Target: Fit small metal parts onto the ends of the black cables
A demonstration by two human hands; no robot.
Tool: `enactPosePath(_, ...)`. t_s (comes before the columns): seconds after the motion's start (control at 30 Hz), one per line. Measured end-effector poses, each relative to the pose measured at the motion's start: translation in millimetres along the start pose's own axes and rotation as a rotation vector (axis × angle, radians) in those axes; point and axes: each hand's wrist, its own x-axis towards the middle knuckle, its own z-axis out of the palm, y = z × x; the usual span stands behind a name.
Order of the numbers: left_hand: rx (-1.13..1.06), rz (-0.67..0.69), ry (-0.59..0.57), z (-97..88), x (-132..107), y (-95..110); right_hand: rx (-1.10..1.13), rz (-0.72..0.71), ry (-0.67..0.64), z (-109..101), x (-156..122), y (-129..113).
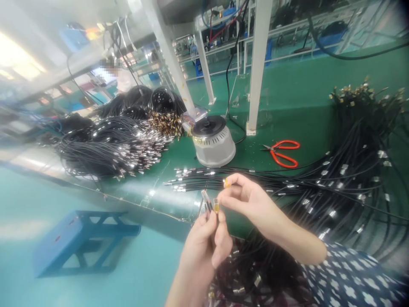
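Left hand (207, 238): thumb and fingers are closed on a few dark cable ends (208, 205), held tips up and seen against the front edge of the green worktop (287, 106)
Right hand (252, 199): thumb and index fingertip are slightly parted, just beside the cable ends; a small yellow piece (227, 183) is carried at the index fingertip, but whether it is pinched or merely stuck there cannot be told
Fingertip work: judged to call for steadiness; the cable ends are best kept firmly gripped and slightly separated, and the yellow piece is best handled lightly by its edge, so that it is neither creased nor dropped
Loose cables (198, 175): laid across the worktop beyond the hands, near a round white device (214, 149); red-handled scissors (273, 149) are set down to its right
Hidden parts: the lower run of the held cables is covered by the left hand; the right hand's other fingers are partly masked
Unclear parts: the exact make of the pale tips is too small to be read; the outer areas are blurred, and the patterned sleeve (348, 273) is cut off at the lower frame
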Motion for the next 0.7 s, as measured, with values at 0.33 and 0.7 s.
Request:
enactPosePath(0.33, 0.321, -0.050, 0.069, 2.7, -2, 0, -0.162, -0.080, 0.118, -3, -4, -6)
enactPosePath(0.7, 0.269, 0.028, -0.030, 2.8, -4, 12, -0.070, -0.010, 0.057, -6, -6, -12)
